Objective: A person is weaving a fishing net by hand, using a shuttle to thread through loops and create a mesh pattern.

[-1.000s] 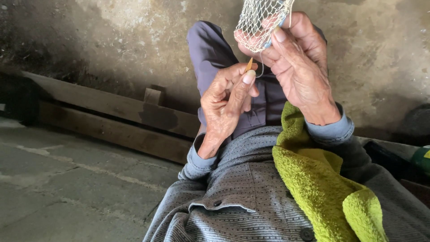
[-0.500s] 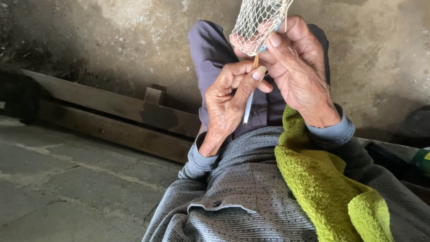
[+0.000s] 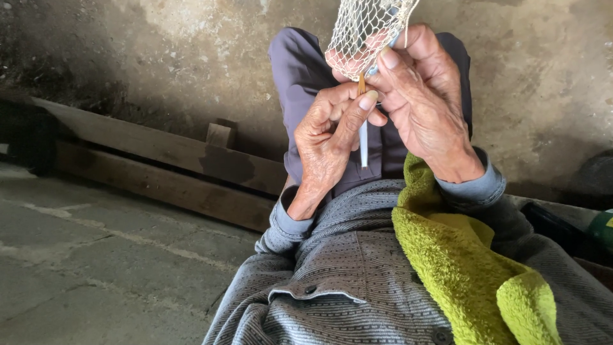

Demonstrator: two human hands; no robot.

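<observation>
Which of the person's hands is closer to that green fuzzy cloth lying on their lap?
Right. The right hand is just above the green cloth, its cuffed wrist almost at the cloth's top edge. The left hand is off to the cloth's left, holding the netting needle.

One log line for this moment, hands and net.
left hand: pinches netting needle | needle tip at net edge | right hand: grips net | green towel on lap

I sit in a rough, bare work yard or shed, not a furnished room: cracked concrete floor (image 3: 96, 255) to my near left, a stained, patchy plaster wall (image 3: 191, 51) far ahead, weathered wooden planks (image 3: 159, 166) lying along its foot.
</observation>
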